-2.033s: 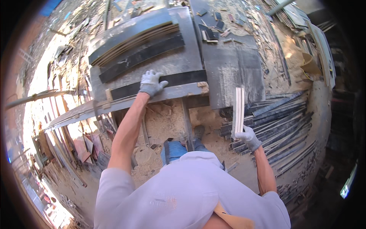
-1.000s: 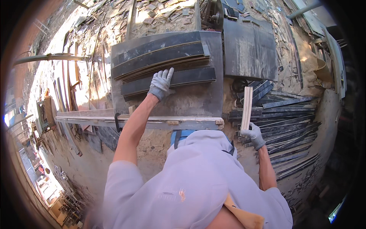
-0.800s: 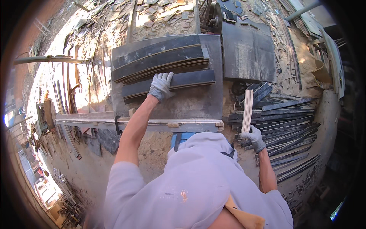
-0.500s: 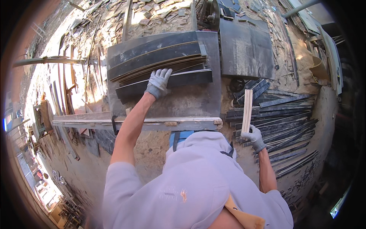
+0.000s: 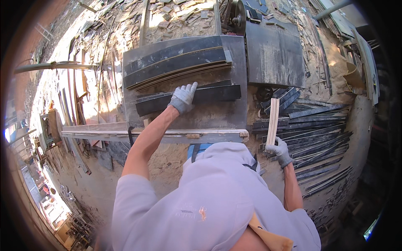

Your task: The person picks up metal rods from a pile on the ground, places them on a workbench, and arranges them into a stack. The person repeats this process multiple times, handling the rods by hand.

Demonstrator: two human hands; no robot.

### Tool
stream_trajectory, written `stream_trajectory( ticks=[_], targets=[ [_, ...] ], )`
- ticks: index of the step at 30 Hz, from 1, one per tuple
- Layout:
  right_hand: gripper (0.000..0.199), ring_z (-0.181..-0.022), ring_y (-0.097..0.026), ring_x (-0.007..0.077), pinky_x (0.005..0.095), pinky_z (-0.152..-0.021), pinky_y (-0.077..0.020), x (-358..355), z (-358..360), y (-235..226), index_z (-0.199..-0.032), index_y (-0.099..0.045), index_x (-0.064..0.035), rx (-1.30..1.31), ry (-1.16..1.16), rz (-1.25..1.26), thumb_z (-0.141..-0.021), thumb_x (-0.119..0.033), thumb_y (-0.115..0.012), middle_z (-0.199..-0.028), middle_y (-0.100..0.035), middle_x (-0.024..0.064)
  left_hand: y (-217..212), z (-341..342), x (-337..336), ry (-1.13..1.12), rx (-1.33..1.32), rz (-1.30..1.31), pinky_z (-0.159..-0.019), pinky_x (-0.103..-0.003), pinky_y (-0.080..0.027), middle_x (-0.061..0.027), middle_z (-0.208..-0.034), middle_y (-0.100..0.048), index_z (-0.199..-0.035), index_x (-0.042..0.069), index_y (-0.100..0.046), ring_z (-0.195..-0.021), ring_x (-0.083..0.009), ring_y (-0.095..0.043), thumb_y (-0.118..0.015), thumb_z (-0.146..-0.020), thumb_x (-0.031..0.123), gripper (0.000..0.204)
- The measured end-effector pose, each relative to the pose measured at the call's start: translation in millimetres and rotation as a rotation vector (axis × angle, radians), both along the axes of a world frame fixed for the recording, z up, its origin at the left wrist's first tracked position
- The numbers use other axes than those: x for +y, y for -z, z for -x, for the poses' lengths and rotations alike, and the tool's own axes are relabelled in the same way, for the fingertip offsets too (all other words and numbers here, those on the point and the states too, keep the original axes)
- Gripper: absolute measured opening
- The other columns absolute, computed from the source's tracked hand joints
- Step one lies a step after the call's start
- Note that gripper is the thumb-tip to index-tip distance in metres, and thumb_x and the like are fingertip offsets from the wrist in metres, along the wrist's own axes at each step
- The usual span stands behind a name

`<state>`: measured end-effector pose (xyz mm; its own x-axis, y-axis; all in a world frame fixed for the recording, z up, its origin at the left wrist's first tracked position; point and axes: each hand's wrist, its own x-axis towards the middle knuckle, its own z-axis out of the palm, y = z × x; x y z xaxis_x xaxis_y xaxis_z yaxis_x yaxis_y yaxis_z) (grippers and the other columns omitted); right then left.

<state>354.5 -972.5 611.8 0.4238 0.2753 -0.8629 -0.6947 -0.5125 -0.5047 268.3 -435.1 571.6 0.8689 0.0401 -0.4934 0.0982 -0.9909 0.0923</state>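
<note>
My gloved left hand (image 5: 183, 98) closes over the near edge of a few dark-faced plywood strips (image 5: 215, 93). They lie slightly fanned across the metal table (image 5: 211, 118), and the thumb is hidden beneath the hand. Just beyond them is a stack of similar dark plywood strips (image 5: 178, 60) with brown layered edges. Out to the right, my gloved right hand (image 5: 279, 151) grips the lower end of a small bundle of plywood strips (image 5: 273, 121). That bundle stands out lengthwise from the hand, its pale layered edges facing up.
A long pale rail (image 5: 167, 136) runs along the table's near edge, close to my body. Many dark strips (image 5: 314, 125) lie piled at the right. Beyond the table are a second metal plate (image 5: 275, 54), a wheel (image 5: 238, 20) and scattered wood offcuts (image 5: 180, 14).
My left hand has drawn the near dark strips toward me and slightly right, widening the gap to the stack behind. My right hand still holds its bundle, almost unmoved.
</note>
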Motion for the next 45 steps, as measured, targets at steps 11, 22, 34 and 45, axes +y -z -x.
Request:
stream_trajectory(
  ticks=[11,22,34,45],
  targets=[
    [0.078,-0.089,-0.069,0.0109,0.0284,-0.078,-0.0587,-10,4,-3,-0.138,-0.062,0.0039,-0.101,-0.099,0.032,-0.071,-0.02,-0.094,-0.106,-0.075,0.0069,-2,-2,9,0.084,-0.185,-0.013,-0.122,-0.054,-0.034,-0.0202,-0.149,-0.051,-0.159,0.002,-0.035,-0.141,-0.037,-0.049,-0.087,-0.072,0.039,0.108],
    [0.07,-0.089,-0.069,0.0121,0.0299,-0.082,-0.0584,-3,2,-12,-0.128,-0.067,0.0045,-0.168,-0.217,0.081,-0.069,-0.02,-0.095,-0.103,-0.076,0.0078,38,3,38,-0.04,-0.439,-0.203,-0.131,-0.057,-0.014,-0.0163,-0.17,-0.028,-0.166,0.013,-0.029,-0.159,-0.0375,-0.023,-0.09,-0.062,0.049,0.126],
    [0.058,-0.11,-0.061,0.0363,0.0447,-0.092,-0.0542,90,-63,64,-0.13,-0.06,-0.0043,-1.061,-1.239,0.292,-0.076,-0.017,-0.075,-0.115,-0.063,0.0158,24,55,-117,-0.197,-0.538,0.245,-0.127,-0.055,-0.022,-0.0203,-0.163,-0.038,-0.162,0.001,-0.03,-0.153,-0.0415,-0.032,-0.078,-0.074,0.072,0.123],
    [0.065,-0.107,-0.059,0.0318,0.042,-0.091,-0.0506,75,-31,122,-0.141,-0.054,0.0011,-1.119,-1.454,0.077,-0.079,-0.013,-0.068,-0.115,-0.061,0.0157,66,98,-230,-0.042,-0.136,0.239,-0.119,-0.061,-0.032,-0.0279,-0.159,-0.036,-0.163,0.001,-0.028,-0.152,-0.047,-0.032,-0.084,-0.062,0.035,0.12]
  ],
)
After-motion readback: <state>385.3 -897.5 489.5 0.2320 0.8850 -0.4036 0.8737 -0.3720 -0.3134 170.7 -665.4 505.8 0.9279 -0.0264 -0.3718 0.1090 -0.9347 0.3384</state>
